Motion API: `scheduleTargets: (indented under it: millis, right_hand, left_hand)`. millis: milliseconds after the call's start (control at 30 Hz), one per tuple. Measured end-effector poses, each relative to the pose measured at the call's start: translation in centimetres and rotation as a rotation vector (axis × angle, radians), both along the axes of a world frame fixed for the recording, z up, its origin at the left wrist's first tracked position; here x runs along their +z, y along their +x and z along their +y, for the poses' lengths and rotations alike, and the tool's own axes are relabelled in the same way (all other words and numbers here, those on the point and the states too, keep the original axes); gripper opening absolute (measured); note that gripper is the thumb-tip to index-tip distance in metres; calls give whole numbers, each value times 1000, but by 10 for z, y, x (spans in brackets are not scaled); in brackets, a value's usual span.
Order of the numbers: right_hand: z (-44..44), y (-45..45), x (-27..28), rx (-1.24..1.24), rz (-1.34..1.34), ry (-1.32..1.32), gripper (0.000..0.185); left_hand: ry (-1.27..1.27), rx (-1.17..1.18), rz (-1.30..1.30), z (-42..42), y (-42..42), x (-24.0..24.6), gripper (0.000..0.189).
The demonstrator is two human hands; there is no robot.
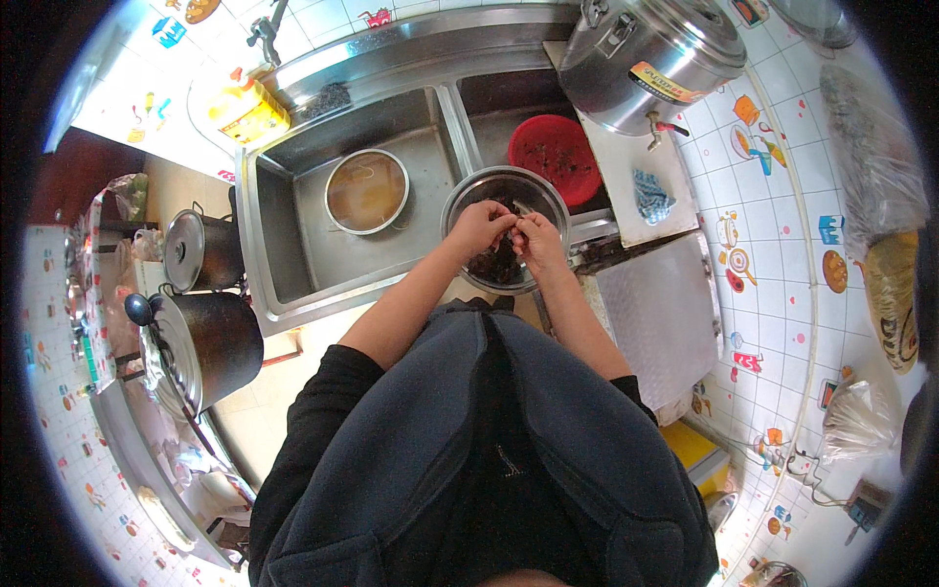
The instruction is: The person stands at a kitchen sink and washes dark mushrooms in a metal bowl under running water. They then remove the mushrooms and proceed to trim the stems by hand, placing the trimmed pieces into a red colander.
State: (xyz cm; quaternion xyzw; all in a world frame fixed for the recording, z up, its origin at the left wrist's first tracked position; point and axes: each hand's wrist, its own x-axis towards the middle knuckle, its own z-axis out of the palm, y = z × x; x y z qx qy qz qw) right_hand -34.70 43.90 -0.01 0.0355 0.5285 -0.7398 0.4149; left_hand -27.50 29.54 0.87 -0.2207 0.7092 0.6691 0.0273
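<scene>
My left hand point(480, 229) and my right hand point(539, 242) meet above a steel bowl point(456, 192), fingertips pinched together. Between them they grip a small piece of food, mostly hidden by the fingers. Dark, leafy-looking pieces point(497, 265), perhaps wood ear fungus, lie in the bowl. The bowl is at the front edge of the double sink, by the divider point(456, 132). Behind it, in the right basin, sits a red plastic basin or colander point(546, 132) with dark bits scattered inside. A round steel pan point(367, 192) of cloudy brownish liquid rests in the left basin.
A yellow detergent jug point(249, 114) stands at the sink's back left, near a faucet point(265, 37). A large steel urn with a tap point(653, 70) and a blue-white cloth point(651, 197) occupy the right ledge. Two lidded pots point(220, 352) stand at left.
</scene>
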Motion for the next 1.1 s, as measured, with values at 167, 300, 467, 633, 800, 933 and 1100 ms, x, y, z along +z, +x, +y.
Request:
scheduleTargets:
  millis: [167, 300, 467, 633, 800, 933, 1100]
  right_hand:
    - [-1, -1, 3, 86, 121, 159, 6]
    - [-5, 2, 12, 167, 325, 257, 9]
    - [-9, 2, 16, 272, 627, 355, 9]
    - [-11, 2, 13, 162, 377, 209, 8]
    - [-13, -6, 0, 88, 100, 70, 8]
    - [-8, -7, -8, 36, -21, 77, 10]
    - [9, -7, 3, 57, 150, 224, 21]
  left_hand:
    - [40, -38, 39, -5, 6, -8, 18]
    - [23, -70, 1, -10, 11, -9, 19]
    - [118, -66, -5, -14, 12, -8, 20]
    - [264, -3, 19, -11, 14, -11, 20]
    - [564, 85, 66, -7, 13, -14, 18]
    - [890, 226, 108, -6, 12, -8, 16]
    - [467, 222, 116, -24, -3, 7, 25]
